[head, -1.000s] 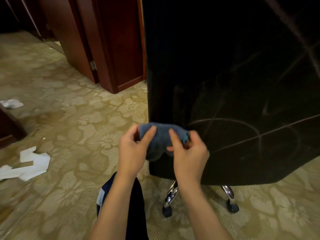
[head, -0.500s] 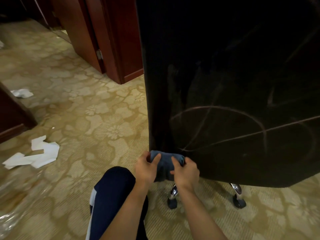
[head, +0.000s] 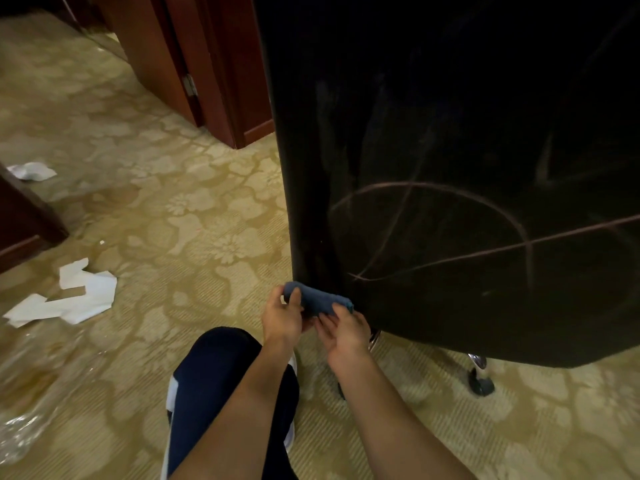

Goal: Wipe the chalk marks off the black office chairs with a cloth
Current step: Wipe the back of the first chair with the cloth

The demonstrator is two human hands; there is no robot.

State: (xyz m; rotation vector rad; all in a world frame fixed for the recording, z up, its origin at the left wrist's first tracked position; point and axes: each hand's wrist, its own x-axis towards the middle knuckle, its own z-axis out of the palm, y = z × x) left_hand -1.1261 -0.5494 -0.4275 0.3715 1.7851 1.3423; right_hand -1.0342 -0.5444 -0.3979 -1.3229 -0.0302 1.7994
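Observation:
The back of a black office chair [head: 450, 133] fills the right half of the head view. Pale chalk marks [head: 450, 237], a curved arc crossed by straight lines, run over its lower part. A small blue-grey cloth [head: 317, 299] is bunched up at the chair's lower left corner. My left hand [head: 282, 318] grips the cloth's left end, thumb on top. My right hand [head: 344, 329] pinches its right end, just below the chair's bottom edge.
Patterned beige carpet [head: 194, 216] covers the floor. White paper scraps [head: 69, 299] lie at the left, another scrap [head: 31, 171] farther back. Dark wooden door frames [head: 207, 81] stand behind. A chair caster [head: 479, 382] shows below the chair. My knee [head: 221, 375] is bent in front.
Both hands dropped with the cloth from the chair's mid-height to its lower left corner. The view shifted down and left, and my knee came into sight.

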